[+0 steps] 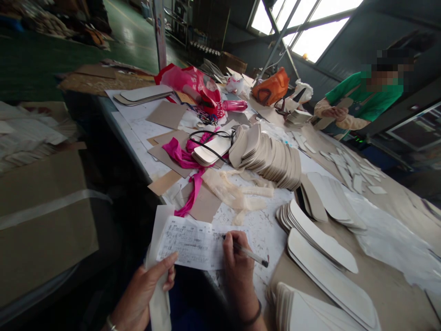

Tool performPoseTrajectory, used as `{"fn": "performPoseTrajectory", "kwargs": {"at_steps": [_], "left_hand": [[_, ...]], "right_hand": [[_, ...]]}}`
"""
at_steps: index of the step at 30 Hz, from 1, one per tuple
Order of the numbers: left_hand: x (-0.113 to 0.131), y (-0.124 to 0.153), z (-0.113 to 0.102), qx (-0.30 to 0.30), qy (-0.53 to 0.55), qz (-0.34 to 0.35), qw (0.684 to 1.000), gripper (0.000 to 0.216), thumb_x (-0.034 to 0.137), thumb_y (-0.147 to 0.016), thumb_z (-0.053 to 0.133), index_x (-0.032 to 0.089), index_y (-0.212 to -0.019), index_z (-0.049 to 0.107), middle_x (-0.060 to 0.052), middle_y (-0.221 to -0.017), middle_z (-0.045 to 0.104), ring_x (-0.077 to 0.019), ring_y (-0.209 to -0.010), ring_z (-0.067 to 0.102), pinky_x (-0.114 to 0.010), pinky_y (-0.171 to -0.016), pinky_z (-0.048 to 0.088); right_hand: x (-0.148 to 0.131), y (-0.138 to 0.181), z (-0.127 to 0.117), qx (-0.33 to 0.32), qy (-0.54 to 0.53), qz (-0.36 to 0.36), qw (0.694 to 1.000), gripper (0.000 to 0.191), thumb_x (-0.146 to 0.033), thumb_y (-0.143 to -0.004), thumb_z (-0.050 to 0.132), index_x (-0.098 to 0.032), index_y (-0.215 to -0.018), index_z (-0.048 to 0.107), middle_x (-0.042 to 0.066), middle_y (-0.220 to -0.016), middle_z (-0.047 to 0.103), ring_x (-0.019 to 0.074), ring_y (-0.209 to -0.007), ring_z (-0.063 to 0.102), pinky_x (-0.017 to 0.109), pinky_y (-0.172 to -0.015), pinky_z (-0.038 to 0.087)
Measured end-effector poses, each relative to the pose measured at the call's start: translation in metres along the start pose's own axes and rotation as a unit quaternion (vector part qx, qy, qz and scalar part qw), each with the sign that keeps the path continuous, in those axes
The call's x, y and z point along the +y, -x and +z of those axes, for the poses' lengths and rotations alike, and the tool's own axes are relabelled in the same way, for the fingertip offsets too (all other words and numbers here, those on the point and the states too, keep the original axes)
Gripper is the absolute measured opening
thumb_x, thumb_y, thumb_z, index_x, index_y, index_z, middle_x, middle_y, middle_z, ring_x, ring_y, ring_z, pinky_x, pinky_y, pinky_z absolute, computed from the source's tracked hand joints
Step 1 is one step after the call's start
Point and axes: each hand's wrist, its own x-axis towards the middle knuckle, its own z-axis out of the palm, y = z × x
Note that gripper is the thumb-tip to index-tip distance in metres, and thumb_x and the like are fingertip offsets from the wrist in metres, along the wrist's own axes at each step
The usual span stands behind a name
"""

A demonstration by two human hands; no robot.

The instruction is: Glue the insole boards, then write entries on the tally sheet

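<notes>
My left hand (pixel 146 282) grips the left side of a small notebook (pixel 189 239), thumb on top and fingers beneath. Its open pages carry lines of handwriting, too small to read. A long pale strip (pixel 159 301) runs down below the same hand. My right hand (pixel 239 262) rests at the notebook's right page, fingers closed around a pen (pixel 250 254) whose tip is at the paper. A dark band circles my right wrist; a bracelet shows on the left one. Just past the notebook, a magenta cloth strip (pixel 193 188) and cream fabric pieces (pixel 234 193) lie on the table.
Stacked insole-shaped boards (pixel 268 156) and white board pieces (pixel 330 276) cover the table's middle and right. Farther back are a pink bag (pixel 193 85), a pink bottle (pixel 234 105) and an orange bag (pixel 272 87). Across the table, a person in green (pixel 379 99) handles a piece. A cardboard box (pixel 44 220) stands left.
</notes>
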Motion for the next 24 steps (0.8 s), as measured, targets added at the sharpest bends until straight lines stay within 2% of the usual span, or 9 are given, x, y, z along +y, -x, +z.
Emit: {"fn": "performPoseTrajectory", "kwargs": {"at_steps": [13, 19, 24], "left_hand": [[-0.0002, 0.0005, -0.0006, 0.003, 0.004, -0.001, 1.000, 0.046, 0.032, -0.041, 0.088, 0.011, -0.072, 0.061, 0.002, -0.053, 0.052, -0.0084, -0.049, 0.043, -0.018, -0.039, 0.035], [-0.0043, -0.0025, -0.0043, -0.009, 0.000, 0.000, 1.000, 0.042, 0.032, -0.048, 0.086, 0.012, -0.076, 0.062, 0.003, -0.056, 0.053, -0.0085, -0.051, 0.043, -0.018, -0.041, 0.036], [-0.0003, -0.0002, -0.0002, -0.002, 0.001, -0.001, 1.000, 0.044, 0.033, -0.043, 0.087, 0.013, -0.073, 0.061, 0.003, -0.053, 0.052, -0.0090, -0.050, 0.044, -0.019, -0.040, 0.036]], "right_hand": [[0.0001, 0.0008, 0.0005, 0.008, 0.000, 0.007, 1.000, 0.023, -0.031, -0.092, 0.045, -0.021, -0.073, 0.052, -0.003, -0.062, 0.052, 0.0121, -0.056, 0.051, 0.022, -0.055, 0.043], [-0.0018, -0.0003, -0.0006, 0.008, 0.019, -0.008, 1.000, 0.022, -0.028, -0.093, 0.044, -0.021, -0.073, 0.051, -0.003, -0.062, 0.052, 0.0120, -0.055, 0.050, 0.022, -0.054, 0.043], [-0.0014, -0.0006, -0.0003, 0.004, 0.019, -0.012, 1.000, 0.022, -0.028, -0.093, 0.043, -0.021, -0.073, 0.051, -0.003, -0.063, 0.052, 0.0122, -0.056, 0.051, 0.022, -0.055, 0.043]]}}
